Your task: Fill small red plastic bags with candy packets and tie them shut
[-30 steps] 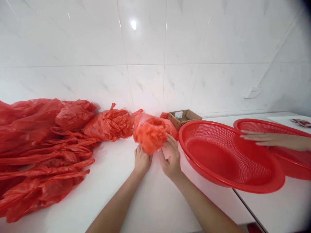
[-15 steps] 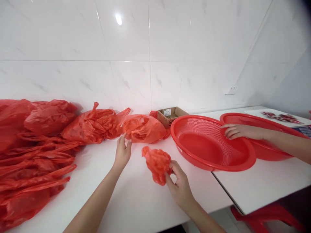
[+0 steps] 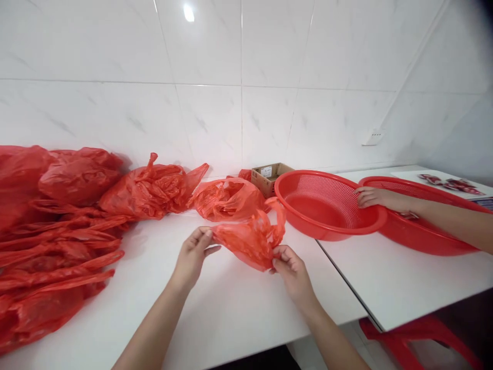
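A thin red plastic bag (image 3: 246,239) is stretched between my two hands above the white table (image 3: 227,313). My left hand (image 3: 194,252) pinches its left end between thumb and fingers. At the lower right of the bag, my right hand (image 3: 290,270) grips the bunched plastic with its fingertips. The bag is partly spread, its handles standing up crumpled near the right hand. Just behind it lies another red plastic bag (image 3: 231,200), bulging and loosely folded.
Several red bags (image 3: 57,272) are piled at the left. A cardboard box (image 3: 265,180) stands by the wall. On the right are two red plastic baskets (image 3: 327,234); another person's hand (image 3: 373,198) rests on one rim. A red stool (image 3: 416,334) stands below the table edge.
My left hand has taken hold of the crumpled bag, which is now pulled wider between both hands. The nearer basket has shifted back, along with the other person's hand.
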{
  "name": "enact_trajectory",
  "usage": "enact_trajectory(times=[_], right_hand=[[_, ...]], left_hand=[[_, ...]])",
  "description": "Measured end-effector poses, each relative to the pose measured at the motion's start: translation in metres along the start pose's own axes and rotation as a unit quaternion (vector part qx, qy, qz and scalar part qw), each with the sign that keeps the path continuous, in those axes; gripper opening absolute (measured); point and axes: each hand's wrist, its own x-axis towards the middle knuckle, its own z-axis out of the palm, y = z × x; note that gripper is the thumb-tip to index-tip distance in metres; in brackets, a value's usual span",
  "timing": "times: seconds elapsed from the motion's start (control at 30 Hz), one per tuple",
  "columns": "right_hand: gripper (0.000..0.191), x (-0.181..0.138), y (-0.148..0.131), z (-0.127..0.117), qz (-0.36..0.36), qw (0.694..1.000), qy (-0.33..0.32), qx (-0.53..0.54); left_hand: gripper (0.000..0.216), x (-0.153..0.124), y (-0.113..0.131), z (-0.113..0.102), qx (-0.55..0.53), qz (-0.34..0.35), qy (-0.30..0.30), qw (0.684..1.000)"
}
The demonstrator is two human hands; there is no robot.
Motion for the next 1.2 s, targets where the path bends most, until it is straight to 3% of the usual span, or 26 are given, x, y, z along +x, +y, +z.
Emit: enact_trajectory(times=[0.13, 0.2, 0.33, 0.43, 0.6, 0.67, 0.83, 0.9, 1.07, 1.2], right_hand=[[0.011, 0.003, 0.003, -0.009, 0.019, 0.999, 0.048, 0.008], [0.014, 0.001, 0.004, -0.008, 0.023, 0.998, 0.061, -0.011], [0.017, 0.0, -0.002, 0.001, -0.065, 0.988, 0.089, -0.105], [0.019, 0.003, -0.013, 0.013, -0.139, 0.972, 0.071, -0.175], [0.018, 0.001, -0.022, 0.041, -0.028, 0.978, -0.132, -0.158], [0.015, 0.0, -0.023, 0.046, -0.004, 0.977, -0.177, -0.121], [0.019, 0.007, -0.026, 0.033, -0.012, 0.991, -0.121, -0.057], [0.02, 0.01, -0.027, 0.028, 0.006, 0.99, -0.128, -0.058], [0.016, 0.001, -0.023, 0.045, 0.033, 0.973, -0.219, -0.07], [0.015, 0.0, -0.021, 0.058, 0.011, 0.989, -0.144, -0.039]], left_hand=[[0.025, 0.008, -0.001, -0.026, -0.148, 0.009, 0.105, 0.983], [0.025, 0.009, -0.002, -0.033, -0.173, 0.004, 0.128, 0.977], [0.025, 0.008, -0.006, -0.032, -0.169, -0.045, 0.092, 0.98], [0.025, 0.003, -0.01, -0.021, -0.167, -0.058, 0.054, 0.983], [0.024, -0.01, -0.012, -0.005, -0.148, -0.082, -0.021, 0.985], [0.025, -0.013, -0.012, -0.004, -0.146, -0.085, -0.031, 0.985], [0.029, -0.009, -0.005, -0.014, -0.17, -0.046, 0.039, 0.984], [0.03, -0.007, -0.003, -0.016, -0.173, -0.038, 0.058, 0.983], [0.026, -0.018, -0.007, 0.002, -0.152, -0.06, 0.001, 0.987], [0.026, -0.024, -0.017, 0.013, -0.081, -0.044, 0.001, 0.996]])
